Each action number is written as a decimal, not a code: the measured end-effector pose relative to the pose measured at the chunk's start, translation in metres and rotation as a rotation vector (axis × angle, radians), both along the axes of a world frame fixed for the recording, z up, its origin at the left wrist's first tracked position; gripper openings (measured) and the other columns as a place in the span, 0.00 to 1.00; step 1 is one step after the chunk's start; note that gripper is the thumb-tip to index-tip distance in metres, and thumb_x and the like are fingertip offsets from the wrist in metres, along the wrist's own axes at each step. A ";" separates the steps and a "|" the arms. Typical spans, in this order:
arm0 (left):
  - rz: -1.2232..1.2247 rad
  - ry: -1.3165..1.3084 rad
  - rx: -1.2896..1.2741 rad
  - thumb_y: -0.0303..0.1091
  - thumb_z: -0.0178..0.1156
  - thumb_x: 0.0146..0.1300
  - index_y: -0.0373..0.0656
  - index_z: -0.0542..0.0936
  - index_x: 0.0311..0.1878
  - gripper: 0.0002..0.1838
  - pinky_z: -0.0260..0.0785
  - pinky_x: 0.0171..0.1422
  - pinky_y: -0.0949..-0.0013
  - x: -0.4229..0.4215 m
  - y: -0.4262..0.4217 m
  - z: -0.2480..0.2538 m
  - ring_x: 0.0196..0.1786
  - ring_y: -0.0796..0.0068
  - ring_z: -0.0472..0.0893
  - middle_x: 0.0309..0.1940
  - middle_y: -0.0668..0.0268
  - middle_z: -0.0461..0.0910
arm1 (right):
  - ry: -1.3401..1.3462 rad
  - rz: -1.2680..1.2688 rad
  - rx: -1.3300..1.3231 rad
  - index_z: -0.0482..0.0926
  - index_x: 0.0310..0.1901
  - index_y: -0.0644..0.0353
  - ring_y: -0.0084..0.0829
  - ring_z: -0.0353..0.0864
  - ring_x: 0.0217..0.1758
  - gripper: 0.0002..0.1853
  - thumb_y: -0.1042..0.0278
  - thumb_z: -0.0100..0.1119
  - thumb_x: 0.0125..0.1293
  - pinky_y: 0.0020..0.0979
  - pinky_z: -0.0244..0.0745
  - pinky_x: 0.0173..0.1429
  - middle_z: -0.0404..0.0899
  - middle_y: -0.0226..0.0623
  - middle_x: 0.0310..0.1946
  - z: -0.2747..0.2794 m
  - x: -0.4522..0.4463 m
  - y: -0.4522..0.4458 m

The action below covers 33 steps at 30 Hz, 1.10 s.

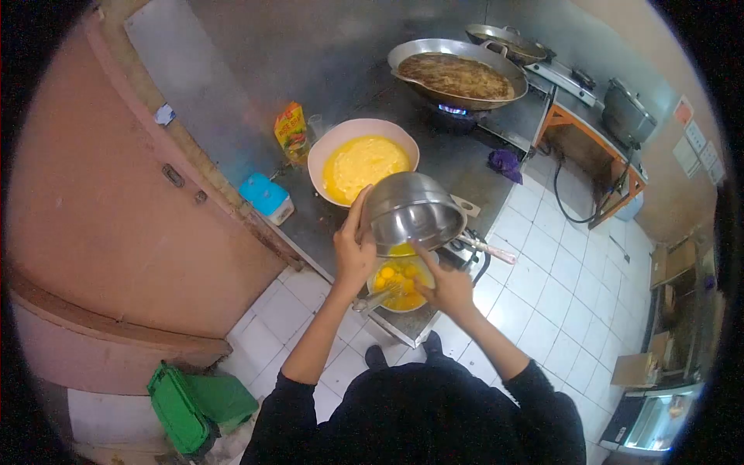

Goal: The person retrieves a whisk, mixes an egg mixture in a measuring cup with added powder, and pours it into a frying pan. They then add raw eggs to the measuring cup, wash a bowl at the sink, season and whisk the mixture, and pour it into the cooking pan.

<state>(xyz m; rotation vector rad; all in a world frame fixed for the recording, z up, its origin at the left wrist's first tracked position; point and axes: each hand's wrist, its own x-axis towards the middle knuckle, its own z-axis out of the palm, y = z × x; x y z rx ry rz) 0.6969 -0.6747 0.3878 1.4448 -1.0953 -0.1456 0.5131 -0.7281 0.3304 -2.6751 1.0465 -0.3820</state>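
Observation:
A metal bowl is tipped on its side, its mouth facing down and toward me. My left hand grips it by its left side. Some yellow liquid shows at its lower rim. My right hand is at that rim with its fingers stretched out and apart, the index finger touching the edge. Below is a pale bowl of cracked eggs, several yolks whole. A whisk leans in it, its handle toward the lower left.
A pink-rimmed pan of yellow egg mixture stands behind the metal bowl. Farther back, a wok of bubbling oil sits over a blue flame. A yellow packet, a blue-lidded tub and a purple cloth lie around. A green bin stands lower left.

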 end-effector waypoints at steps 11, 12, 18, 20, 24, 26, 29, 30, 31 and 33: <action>-0.112 0.072 -0.076 0.16 0.45 0.58 0.41 0.63 0.63 0.27 0.55 0.66 0.69 -0.001 0.001 -0.010 0.64 0.70 0.64 0.61 0.59 0.66 | -0.024 0.092 0.144 0.50 0.65 0.23 0.48 0.78 0.22 0.37 0.55 0.55 0.55 0.47 0.76 0.29 0.77 0.44 0.18 -0.006 0.011 0.001; -0.153 0.058 -0.060 0.16 0.45 0.58 0.41 0.62 0.64 0.28 0.54 0.66 0.69 0.001 0.001 -0.011 0.65 0.71 0.63 0.61 0.59 0.65 | -0.044 0.134 0.178 0.51 0.65 0.23 0.48 0.78 0.21 0.36 0.54 0.55 0.55 0.47 0.76 0.29 0.76 0.44 0.17 -0.010 0.009 -0.002; -0.133 0.150 -0.190 0.26 0.49 0.60 0.39 0.65 0.61 0.23 0.56 0.63 0.68 0.006 -0.004 -0.036 0.58 0.70 0.68 0.56 0.61 0.68 | 0.042 0.282 0.082 0.56 0.64 0.26 0.44 0.76 0.17 0.31 0.51 0.51 0.58 0.43 0.74 0.24 0.74 0.42 0.14 -0.005 0.000 -0.002; -0.139 0.264 -0.149 0.27 0.50 0.60 0.39 0.65 0.60 0.23 0.57 0.62 0.68 0.010 -0.002 -0.051 0.58 0.70 0.68 0.56 0.61 0.68 | 0.077 0.297 0.030 0.56 0.64 0.27 0.43 0.75 0.16 0.30 0.50 0.50 0.59 0.41 0.73 0.22 0.74 0.41 0.13 0.001 -0.004 0.000; -0.110 0.319 -0.071 0.29 0.53 0.61 0.37 0.66 0.58 0.22 0.59 0.60 0.67 0.010 0.001 -0.043 0.56 0.69 0.70 0.54 0.60 0.70 | 0.210 0.197 -0.058 0.60 0.63 0.28 0.37 0.73 0.12 0.29 0.38 0.47 0.58 0.35 0.68 0.17 0.70 0.38 0.09 0.008 -0.019 0.001; -0.071 0.321 -0.050 0.30 0.53 0.61 0.37 0.67 0.58 0.21 0.60 0.60 0.67 0.015 -0.003 -0.058 0.55 0.68 0.71 0.53 0.59 0.71 | 0.254 0.182 -0.077 0.61 0.62 0.28 0.35 0.73 0.11 0.30 0.33 0.45 0.57 0.34 0.66 0.15 0.68 0.36 0.08 0.002 -0.028 0.000; -0.028 0.333 0.025 0.27 0.51 0.60 0.37 0.65 0.59 0.22 0.59 0.61 0.68 0.021 -0.009 -0.070 0.56 0.68 0.70 0.53 0.58 0.72 | 0.326 0.191 -0.041 0.60 0.63 0.26 0.30 0.69 0.09 0.34 0.27 0.43 0.53 0.29 0.64 0.15 0.66 0.32 0.07 -0.008 -0.037 -0.002; -0.019 0.342 0.082 0.23 0.49 0.60 0.37 0.64 0.61 0.23 0.59 0.62 0.69 0.023 -0.008 -0.069 0.58 0.69 0.69 0.55 0.57 0.71 | 0.319 0.196 -0.068 0.61 0.62 0.27 0.30 0.70 0.09 0.35 0.26 0.41 0.52 0.29 0.64 0.15 0.66 0.33 0.07 -0.005 -0.040 0.000; -0.018 0.341 0.083 0.23 0.49 0.60 0.37 0.64 0.61 0.23 0.59 0.62 0.69 0.024 -0.008 -0.067 0.58 0.69 0.69 0.55 0.57 0.71 | 0.312 0.200 -0.095 0.62 0.61 0.27 0.31 0.71 0.10 0.36 0.24 0.39 0.51 0.30 0.64 0.15 0.67 0.33 0.07 -0.001 -0.043 0.001; -0.014 0.395 0.181 0.23 0.49 0.60 0.36 0.64 0.60 0.23 0.60 0.61 0.69 0.026 -0.007 -0.064 0.57 0.68 0.71 0.53 0.56 0.72 | 0.319 0.202 -0.105 0.63 0.61 0.27 0.31 0.71 0.10 0.35 0.24 0.40 0.51 0.30 0.64 0.14 0.68 0.33 0.08 0.006 -0.050 0.002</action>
